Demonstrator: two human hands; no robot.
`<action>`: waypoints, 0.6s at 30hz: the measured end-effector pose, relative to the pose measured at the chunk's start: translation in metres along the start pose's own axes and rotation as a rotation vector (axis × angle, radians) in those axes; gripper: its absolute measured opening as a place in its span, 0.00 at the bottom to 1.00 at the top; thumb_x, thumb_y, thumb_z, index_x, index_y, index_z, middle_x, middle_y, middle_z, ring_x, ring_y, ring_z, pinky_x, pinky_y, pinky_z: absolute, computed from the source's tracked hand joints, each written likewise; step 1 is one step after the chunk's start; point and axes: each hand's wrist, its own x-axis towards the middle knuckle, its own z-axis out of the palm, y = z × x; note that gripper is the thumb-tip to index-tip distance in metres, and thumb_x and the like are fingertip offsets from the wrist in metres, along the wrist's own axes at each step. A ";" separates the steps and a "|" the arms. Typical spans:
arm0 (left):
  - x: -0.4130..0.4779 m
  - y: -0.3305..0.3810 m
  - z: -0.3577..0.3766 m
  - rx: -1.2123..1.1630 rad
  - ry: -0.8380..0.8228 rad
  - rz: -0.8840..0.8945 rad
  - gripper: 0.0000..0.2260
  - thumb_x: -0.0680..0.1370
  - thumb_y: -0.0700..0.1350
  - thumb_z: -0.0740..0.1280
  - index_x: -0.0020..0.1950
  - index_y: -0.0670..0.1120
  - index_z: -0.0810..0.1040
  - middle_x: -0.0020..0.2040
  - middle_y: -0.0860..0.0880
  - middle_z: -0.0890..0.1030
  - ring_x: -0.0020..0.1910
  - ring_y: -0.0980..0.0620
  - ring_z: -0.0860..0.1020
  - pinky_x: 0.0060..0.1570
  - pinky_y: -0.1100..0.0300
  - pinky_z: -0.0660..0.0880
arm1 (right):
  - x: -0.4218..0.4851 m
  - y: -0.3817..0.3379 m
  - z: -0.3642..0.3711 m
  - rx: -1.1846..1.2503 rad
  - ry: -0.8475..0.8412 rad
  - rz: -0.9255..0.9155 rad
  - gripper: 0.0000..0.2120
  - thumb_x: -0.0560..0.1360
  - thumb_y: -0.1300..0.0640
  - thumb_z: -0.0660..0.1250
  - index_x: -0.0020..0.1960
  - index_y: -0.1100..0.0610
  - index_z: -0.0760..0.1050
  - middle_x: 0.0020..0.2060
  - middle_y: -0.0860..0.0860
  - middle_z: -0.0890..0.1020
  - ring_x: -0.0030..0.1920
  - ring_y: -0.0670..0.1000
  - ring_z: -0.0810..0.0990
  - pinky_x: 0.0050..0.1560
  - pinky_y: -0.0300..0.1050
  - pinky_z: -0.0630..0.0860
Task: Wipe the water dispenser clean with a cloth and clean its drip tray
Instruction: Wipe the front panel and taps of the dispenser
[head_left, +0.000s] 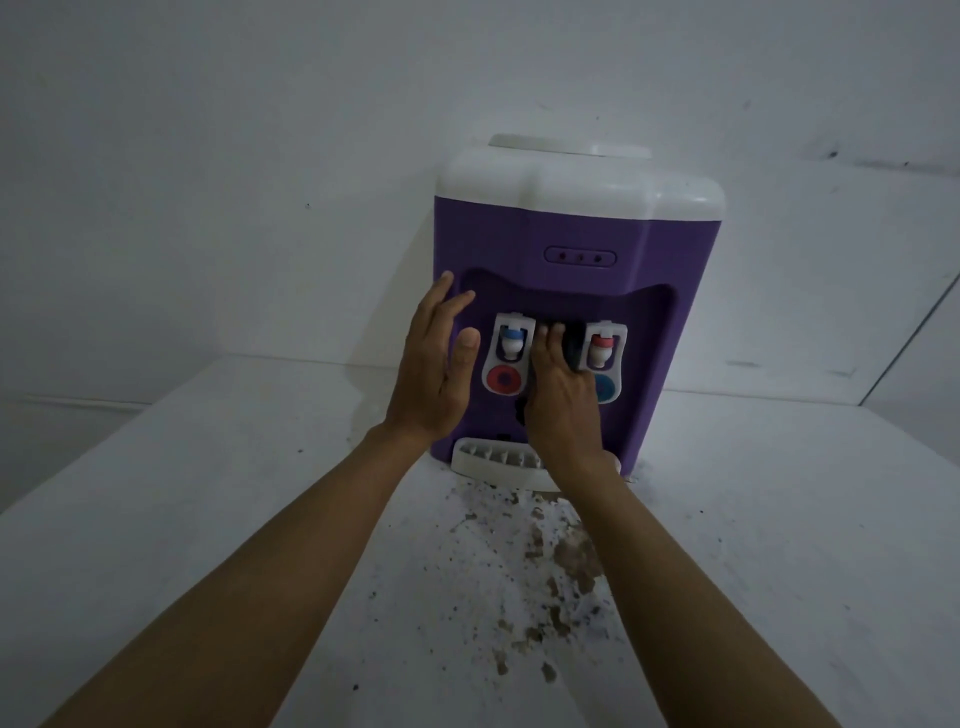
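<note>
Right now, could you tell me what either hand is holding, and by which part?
The right hand holds a dark cloth, bunched under its fingers, against the front of the dispenser. The left hand is open and holds nothing.

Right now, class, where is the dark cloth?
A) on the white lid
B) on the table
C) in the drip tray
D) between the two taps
D: the right hand holds the cloth against the dispenser, between the blue tap and the red tap.
</note>
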 end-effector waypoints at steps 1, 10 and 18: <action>0.000 0.000 0.000 -0.001 0.000 0.001 0.35 0.80 0.67 0.44 0.72 0.42 0.68 0.77 0.44 0.61 0.76 0.50 0.60 0.74 0.55 0.61 | -0.005 0.001 0.004 0.004 -0.028 0.012 0.38 0.71 0.72 0.63 0.77 0.62 0.51 0.76 0.60 0.54 0.68 0.63 0.69 0.69 0.54 0.62; 0.001 0.004 -0.003 -0.014 -0.003 -0.013 0.35 0.79 0.67 0.44 0.73 0.43 0.68 0.77 0.45 0.60 0.76 0.50 0.60 0.73 0.50 0.63 | 0.011 -0.005 -0.014 0.197 0.056 0.036 0.33 0.72 0.73 0.64 0.74 0.66 0.57 0.71 0.65 0.64 0.60 0.66 0.75 0.61 0.62 0.72; 0.001 0.002 0.000 0.007 0.004 -0.006 0.35 0.80 0.67 0.44 0.72 0.43 0.68 0.77 0.45 0.60 0.76 0.50 0.59 0.73 0.53 0.62 | -0.003 -0.007 -0.001 0.080 -0.016 0.042 0.35 0.72 0.73 0.62 0.76 0.63 0.54 0.76 0.61 0.54 0.64 0.68 0.71 0.63 0.55 0.70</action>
